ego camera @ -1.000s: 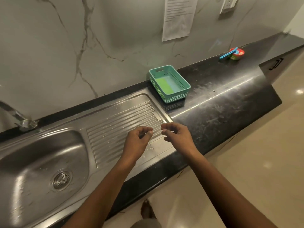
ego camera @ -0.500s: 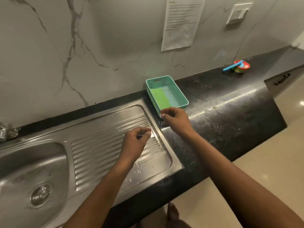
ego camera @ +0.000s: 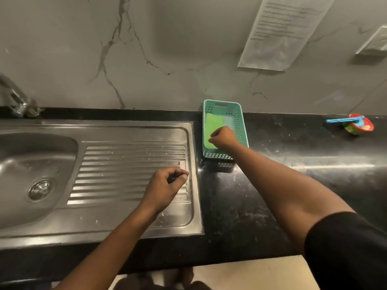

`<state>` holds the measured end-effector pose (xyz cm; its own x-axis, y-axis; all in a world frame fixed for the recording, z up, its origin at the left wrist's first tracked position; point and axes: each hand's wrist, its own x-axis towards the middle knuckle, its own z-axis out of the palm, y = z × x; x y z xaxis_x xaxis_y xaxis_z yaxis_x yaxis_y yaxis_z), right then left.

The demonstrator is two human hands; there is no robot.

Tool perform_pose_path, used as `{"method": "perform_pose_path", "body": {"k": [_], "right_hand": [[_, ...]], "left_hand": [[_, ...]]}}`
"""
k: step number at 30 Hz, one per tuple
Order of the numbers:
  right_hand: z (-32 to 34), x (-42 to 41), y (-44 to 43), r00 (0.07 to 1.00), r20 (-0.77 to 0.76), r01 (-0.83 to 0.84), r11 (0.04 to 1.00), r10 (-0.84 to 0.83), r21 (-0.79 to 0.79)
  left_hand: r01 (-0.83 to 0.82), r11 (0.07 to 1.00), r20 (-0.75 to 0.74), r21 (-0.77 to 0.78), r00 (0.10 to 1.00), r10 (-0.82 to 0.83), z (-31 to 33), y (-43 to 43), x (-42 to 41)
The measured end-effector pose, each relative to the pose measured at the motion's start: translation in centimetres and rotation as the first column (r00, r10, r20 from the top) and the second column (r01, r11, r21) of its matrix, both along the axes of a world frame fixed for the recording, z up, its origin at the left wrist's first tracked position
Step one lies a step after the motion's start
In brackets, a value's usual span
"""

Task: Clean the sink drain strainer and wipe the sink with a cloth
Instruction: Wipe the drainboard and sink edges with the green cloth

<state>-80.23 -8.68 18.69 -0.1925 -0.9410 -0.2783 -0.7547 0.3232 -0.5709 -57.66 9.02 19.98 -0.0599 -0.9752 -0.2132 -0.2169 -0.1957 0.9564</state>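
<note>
Black stone countertop (ego camera: pixel 261 206) runs along a grey marble-veined wall, with a stainless steel sink (ego camera: pixel 31 155) set into it at left.

Right hand (ego camera: pixel 223 138): reaches into a teal plastic basket (ego camera: pixel 244 130) standing on the counter just right of the drainboard, against the wall. The fingers are curled and drawn together at the near edge of a green cloth (ego camera: pixel 213 126) lying flat in the basket bottom. Fingertips touch the cloth; whether they have actually pinched it cannot be told. A black sleeve (ego camera: pixel 345 248) covers the upper arm at near right.

Left hand (ego camera: pixel 167 185): held over the near right part of the ribbed drainboard (ego camera: pixel 125 164), fingers loosely curled with thumb meeting forefinger. No object can be made out in it.

Drain strainer (ego camera: pixel 41 189): seated in the drain hole at the bottom of the basin, well left of both hands, untouched.

Other items: water droplets are scattered across the drainboard. A tap (ego camera: pixel 14 97) rises at far left behind the basin. A printed paper sheet (ego camera: pixel 280 32) is fixed to the wall at upper right, text illegible, with a wall switch plate (ego camera: pixel 374 42) further right. A small red and green bowl (ego camera: pixel 359 126) with a blue utensil (ego camera: pixel 341 120) across it sits on the counter at far right, well apart from the basket.
</note>
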Motion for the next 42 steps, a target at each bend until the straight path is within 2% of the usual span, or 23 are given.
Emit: {"method": "perform_pose_path", "body": {"k": [7, 13, 16, 18, 20, 23, 25, 27, 29, 31, 33, 37, 42], "right_hand": [[-1.6, 0.5, -1.6, 0.976, -0.171, -0.110, 0.981, 0.137, 0.160], [-2.1, 0.7, -2.5, 0.952, -0.244, -0.151, 0.977, 0.185, 0.153], [-2.1, 0.3, -2.8, 0.961, -0.215, -0.145, 0.977, 0.177, 0.155], [-1.6, -0.6, -3.2, 0.975, -0.159, -0.133, 0.982, 0.153, 0.132], [-0.6, -1.6, -3.5, 0.990, -0.094, -0.101, 0.994, 0.105, 0.044], [1.6, -3.2, -3.3, 0.988, 0.149, 0.060, 0.988, -0.039, -0.142], [3.2, -3.7, -2.5, 0.912, 0.401, 0.178, 0.966, -0.091, -0.187], [4.9, -3.5, -1.0, 0.789, 0.613, 0.221, 0.954, -0.052, -0.203], [6.4, -2.6, 1.2, 0.688, 0.724, 0.193, 0.952, 0.041, -0.238], [7.2, -1.2, 3.7, 0.639, 0.758, 0.132, 0.951, 0.133, -0.278], [6.7, 0.1, 5.8, 0.640, 0.747, 0.086, 0.950, 0.178, -0.300], [4.2, 3.1, 9.1, 0.783, 0.597, -0.013, 0.965, 0.172, -0.261], [1.5, 5.6, 11.6, 0.902, 0.298, -0.201, 0.914, 0.313, -0.354]], "left_hand": [[-0.059, 0.998, 0.032, 0.001, 0.998, 0.059, -0.7, 0.7, -0.2], [-0.133, 0.991, 0.052, 0.016, 0.990, 0.132, -0.9, 1.2, 0.7], [-0.165, 0.986, 0.031, 0.022, 0.986, 0.165, -0.9, 1.0, 1.1], [-0.188, 0.982, 0.020, 0.022, 0.982, 0.187, -0.9, 0.8, 1.5], [-0.204, 0.979, 0.017, 0.026, 0.979, 0.204, -0.9, 0.6, 1.9], [-0.217, 0.975, 0.018, 0.035, 0.976, 0.217, -1.0, 0.2, 2.4], [-0.225, 0.973, 0.002, 0.053, 0.974, 0.225, -1.0, 0.0, 2.6], [-0.224, 0.972, -0.007, 0.066, 0.974, 0.225, -1.1, -0.3, 2.6], [-0.225, 0.972, -0.015, 0.072, 0.974, 0.227, -0.9, -0.7, 2.3], [-0.229, 0.971, -0.034, 0.072, 0.972, 0.232, -0.6, -1.3, 2.0], [-0.232, 0.971, -0.042, 0.056, 0.971, 0.234, -0.2, -1.8, 1.9], [-0.250, 0.968, -0.042, 0.031, 0.967, 0.251, 0.1, -2.3, 2.8], [-0.270, 0.962, -0.047, 0.051, 0.961, 0.272, -0.6, -1.9, 5.7]]}}
